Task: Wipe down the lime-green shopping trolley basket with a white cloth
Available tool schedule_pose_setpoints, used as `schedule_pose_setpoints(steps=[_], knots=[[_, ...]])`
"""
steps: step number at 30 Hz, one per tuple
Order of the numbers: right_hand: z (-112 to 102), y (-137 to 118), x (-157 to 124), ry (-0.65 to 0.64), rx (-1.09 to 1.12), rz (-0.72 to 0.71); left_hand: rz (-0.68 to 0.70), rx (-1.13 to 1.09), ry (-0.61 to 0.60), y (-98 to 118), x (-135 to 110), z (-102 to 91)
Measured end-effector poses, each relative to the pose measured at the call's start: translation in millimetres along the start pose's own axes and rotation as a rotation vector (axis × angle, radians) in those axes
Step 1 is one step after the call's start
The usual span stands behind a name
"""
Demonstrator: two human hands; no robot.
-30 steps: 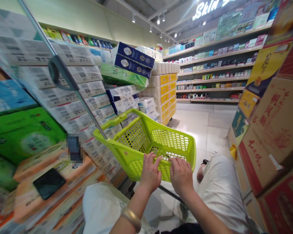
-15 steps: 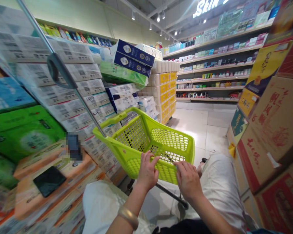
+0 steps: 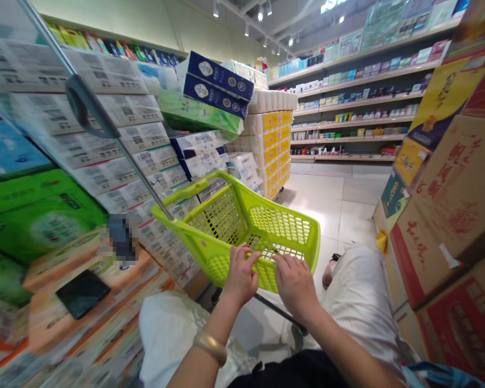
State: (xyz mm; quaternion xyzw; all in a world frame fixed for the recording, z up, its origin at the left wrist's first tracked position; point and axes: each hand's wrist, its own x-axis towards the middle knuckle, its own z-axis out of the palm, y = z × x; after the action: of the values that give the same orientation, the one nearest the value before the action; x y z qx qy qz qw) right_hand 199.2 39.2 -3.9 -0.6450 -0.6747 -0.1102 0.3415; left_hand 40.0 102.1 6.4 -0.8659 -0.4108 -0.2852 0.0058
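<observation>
A lime-green plastic shopping basket [image 3: 283,229] on wheels stands tilted in the aisle in front of me, with a grey pull handle [image 3: 84,108] rising to the upper left. My left hand [image 3: 240,275] rests on the basket's near rim, fingers curled over its edge. My right hand [image 3: 293,283] lies beside it on the same rim, fingers bent against the mesh. A gold bangle [image 3: 210,345] circles my left wrist. The basket holds nothing I can see.
Stacked tissue and paper packs [image 3: 117,156] wall the left side, with a black phone [image 3: 83,292] lying on an orange pack. Cardboard cartons [image 3: 456,194] pile up on the right. Product shelves [image 3: 347,108] line the back beyond a tiled floor [image 3: 339,205].
My right hand slid left along the rim, closer to my left hand. The view dropped and shifted slightly; the basket stays in place.
</observation>
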Motion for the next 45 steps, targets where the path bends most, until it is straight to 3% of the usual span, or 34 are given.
schedule_pose_setpoints(steps=[6,12,20,28,31,35,40,45], knots=[[-7,26,-26,0.076,0.082,-0.053,-0.017,-0.023,0.05,4,-1,2.5],[-7,8,-30,0.067,0.108,-0.02,-0.059,-0.121,0.063,6,-1,-3.6],[-6,-8,-37,0.046,0.2,-0.07,-0.074,-0.14,0.038,-12,-1,-9.8],[-3,-9,-42,0.07,0.303,-0.183,-0.047,-0.091,-0.004,-34,6,-10.1],[-5,-2,-42,0.075,0.352,-0.222,-0.087,-0.026,0.035,-35,6,-9.2],[-4,19,-35,0.111,0.364,-0.194,-0.107,0.022,0.137,-9,-6,-9.8],[3,42,-21,0.162,0.291,-0.058,0.161,-0.084,-0.09,46,-32,-3.1],[1,24,-23,0.139,0.323,-0.06,0.097,-0.067,-0.071,67,-43,9.8]])
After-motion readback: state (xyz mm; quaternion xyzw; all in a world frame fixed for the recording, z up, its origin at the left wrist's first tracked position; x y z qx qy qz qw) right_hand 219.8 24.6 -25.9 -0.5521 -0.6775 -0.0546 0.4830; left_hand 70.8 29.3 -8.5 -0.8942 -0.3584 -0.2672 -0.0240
